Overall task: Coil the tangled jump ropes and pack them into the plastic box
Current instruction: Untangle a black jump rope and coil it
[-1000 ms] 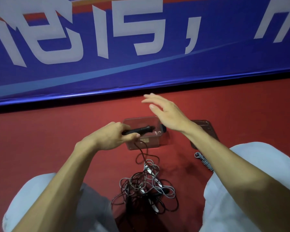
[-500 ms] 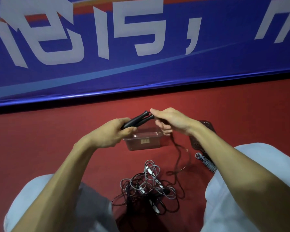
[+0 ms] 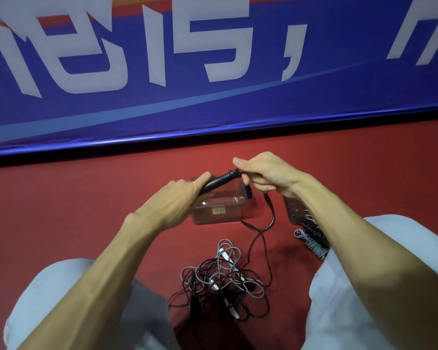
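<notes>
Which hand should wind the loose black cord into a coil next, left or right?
Right, probably. The right hand pinches the black cord just past the handle tips, and the slack trails down from it to the tangled pile. The left hand is busy gripping the black handles.

Banner (image 3: 339,102): cropped white characters, only comma legible.

Left hand (image 3: 181,198) curled in a grip, right hand (image 3: 268,173) pinching, both raised close together
</notes>
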Action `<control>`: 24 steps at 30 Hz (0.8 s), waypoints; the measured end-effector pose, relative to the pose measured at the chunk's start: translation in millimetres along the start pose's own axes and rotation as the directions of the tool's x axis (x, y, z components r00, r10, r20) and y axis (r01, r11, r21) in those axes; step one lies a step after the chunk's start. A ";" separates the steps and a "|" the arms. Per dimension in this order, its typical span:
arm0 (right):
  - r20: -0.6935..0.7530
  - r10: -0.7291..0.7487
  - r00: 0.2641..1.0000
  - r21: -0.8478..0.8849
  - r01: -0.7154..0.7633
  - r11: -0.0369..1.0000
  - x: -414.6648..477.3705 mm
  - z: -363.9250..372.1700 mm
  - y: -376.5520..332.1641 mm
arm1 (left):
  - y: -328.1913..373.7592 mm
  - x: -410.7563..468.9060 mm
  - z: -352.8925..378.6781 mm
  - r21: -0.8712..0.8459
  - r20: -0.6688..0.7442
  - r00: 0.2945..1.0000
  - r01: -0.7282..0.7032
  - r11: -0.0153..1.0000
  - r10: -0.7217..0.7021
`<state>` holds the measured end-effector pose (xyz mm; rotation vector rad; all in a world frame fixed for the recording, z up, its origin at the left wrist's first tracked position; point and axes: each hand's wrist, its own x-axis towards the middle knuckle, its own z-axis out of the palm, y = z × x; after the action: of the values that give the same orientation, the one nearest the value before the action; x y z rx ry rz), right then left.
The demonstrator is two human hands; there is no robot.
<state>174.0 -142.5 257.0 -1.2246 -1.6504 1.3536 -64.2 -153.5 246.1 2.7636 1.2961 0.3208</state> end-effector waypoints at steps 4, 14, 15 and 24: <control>0.006 -0.030 1.000 -0.050 0.031 0.998 -1.4 -2.6 -3.5 | 2.9 1.2 5.9 0.026 -0.001 0.998 0.057 0.998 -0.057; -0.130 -0.189 0.973 -0.211 0.160 0.964 -1.7 3.0 -9.0 | 15.1 5.1 6.7 -0.473 0.021 0.984 0.166 0.865 -0.177; -0.164 -0.232 0.959 -0.253 0.186 0.949 -2.3 3.6 -9.5 | 14.9 5.7 7.1 -0.497 0.023 0.984 0.165 0.852 -0.177; -0.350 -0.251 0.903 -0.127 0.220 0.967 7.7 29.3 -5.3 | 16.7 19.6 17.1 -0.659 -0.158 0.921 0.170 0.732 -0.356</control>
<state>143.5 -145.5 254.7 -1.1942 -1.5407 0.8559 -35.7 -148.8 235.1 1.9748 1.2968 0.9513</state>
